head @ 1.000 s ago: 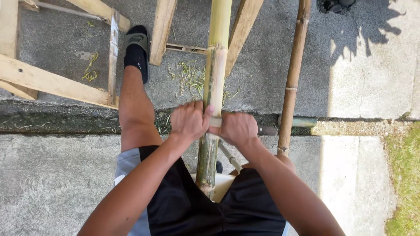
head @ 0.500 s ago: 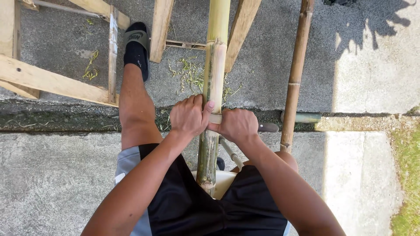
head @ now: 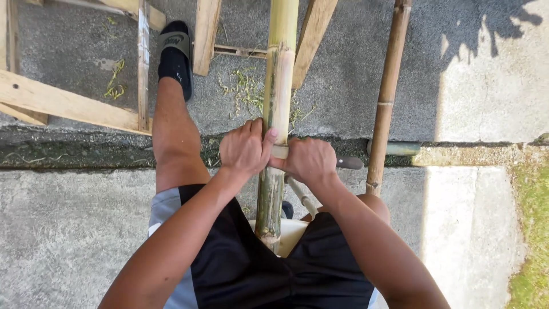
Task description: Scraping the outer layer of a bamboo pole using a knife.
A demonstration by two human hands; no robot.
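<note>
Presently, the left hand [head: 245, 150] is seen clenched against the left side of a green bamboo pole [head: 277, 120], its thumb laid across the pole's face; whatever may be enclosed in that fist is hidden by the knuckles. The right hand [head: 306, 162] is closed around a dark tool handle [head: 347, 163], the end of which projects to the right of the fist. A pale band crossing the pole between the two hands appears to be the tool's blade, though its edge cannot be made out. A two-handed grip of this kind is judged to keep the blade square across the pole and to share the pressure evenly on both sides.

The pole is held lengthwise between the knees, its lower end resting near a pale seat [head: 291, 233] beneath the black shorts [head: 246, 269]; by this arrangement it is kept from rolling. Above the hands the surface is paler and stripped, below them it is darker and mottled.

Green shavings [head: 247, 87] are scattered on the concrete ground [head: 68, 223] just beyond the hands. The left foot, in a black sandal [head: 175, 52], is planted forward beside a wooden frame [head: 68, 106]. A brown bamboo pole [head: 389, 91] lies apart to the right, across a grey pipe [head: 400, 149].
</note>
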